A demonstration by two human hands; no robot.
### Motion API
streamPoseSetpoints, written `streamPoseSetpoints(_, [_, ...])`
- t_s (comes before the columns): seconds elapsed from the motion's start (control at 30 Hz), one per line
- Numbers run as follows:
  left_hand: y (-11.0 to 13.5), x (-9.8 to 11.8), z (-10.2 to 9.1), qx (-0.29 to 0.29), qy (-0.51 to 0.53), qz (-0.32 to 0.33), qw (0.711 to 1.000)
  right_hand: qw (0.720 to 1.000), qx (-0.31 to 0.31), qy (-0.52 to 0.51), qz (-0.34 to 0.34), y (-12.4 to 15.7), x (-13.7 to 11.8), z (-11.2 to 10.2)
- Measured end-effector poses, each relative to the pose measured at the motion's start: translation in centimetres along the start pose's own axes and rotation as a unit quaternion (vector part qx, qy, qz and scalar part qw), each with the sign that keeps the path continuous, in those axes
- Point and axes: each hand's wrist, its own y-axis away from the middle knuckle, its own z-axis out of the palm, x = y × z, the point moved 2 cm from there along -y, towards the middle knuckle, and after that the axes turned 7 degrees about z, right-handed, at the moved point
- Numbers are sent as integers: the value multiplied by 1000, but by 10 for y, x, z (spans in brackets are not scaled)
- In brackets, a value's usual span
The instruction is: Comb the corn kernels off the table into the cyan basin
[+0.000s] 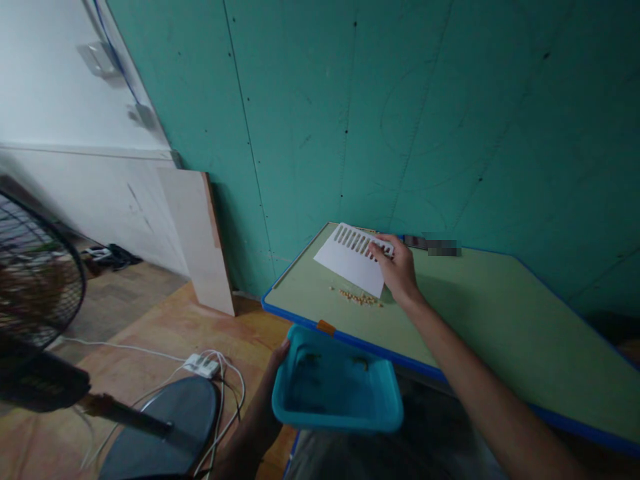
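Pinching the slotted end of a flat white sheet (349,267), the right hand (399,268) is at the pale green table (480,300) with a blue edge. Small yellow-brown bits (359,298) lie on the table near the sheet. The left hand (270,387) grips the left side of an open blue plastic box (337,421), by the table's front edge.

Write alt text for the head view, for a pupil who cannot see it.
A person's right hand holds a white slotted sheet beside small yellowish grains on a pale green table, while the left hand holds a blue tub at the table's near edge.
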Motion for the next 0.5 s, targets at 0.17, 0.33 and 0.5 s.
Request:
streamPoseSetpoints(0.17, [0,-2,-1,-6,-6,6,1000,999,-6,37,-6,-4,14,2])
streamPoseSetpoints(0.33, [1,-1,-1,-15,-7,16,1000,999,-11,38,12,-5,19,3])
streamPoseSetpoints(0.5, [3,0,3,-9,-15,15,1000,998,-28,46,22,-4,19,5])
